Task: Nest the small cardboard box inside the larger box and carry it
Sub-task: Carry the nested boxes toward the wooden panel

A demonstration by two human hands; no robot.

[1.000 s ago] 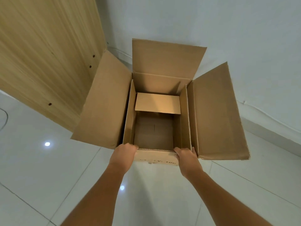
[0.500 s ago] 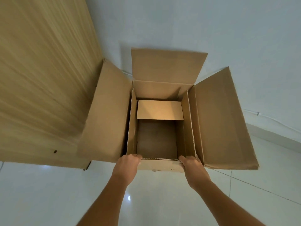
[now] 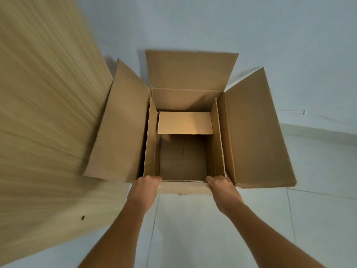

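Since a second ago the wooden panel (image 3: pixel 44 117) fills far more of the left side and the wall (image 3: pixel 251 26) rises closer behind the far flap, so you are carrying the load forward and turning toward that corner. The nesting looks done: the small cardboard box (image 3: pixel 183 157) sits open inside the larger box (image 3: pixel 257 128), its side walls just inside the larger one's, one short flap folded across its far end. What is left is the carry itself.

Your left hand (image 3: pixel 144 192) and right hand (image 3: pixel 224 190) clamp the near rim at its two corners, fingers (image 3: pixel 154 177) curled over the edge into the opening.

Watch the edges. The larger box's left flap stands splayed out and looks near the wooden panel; I cannot tell if they touch. The far flap points at the wall. The right flap has open room, with bare floor (image 3: pixel 318 209) beyond and below it.
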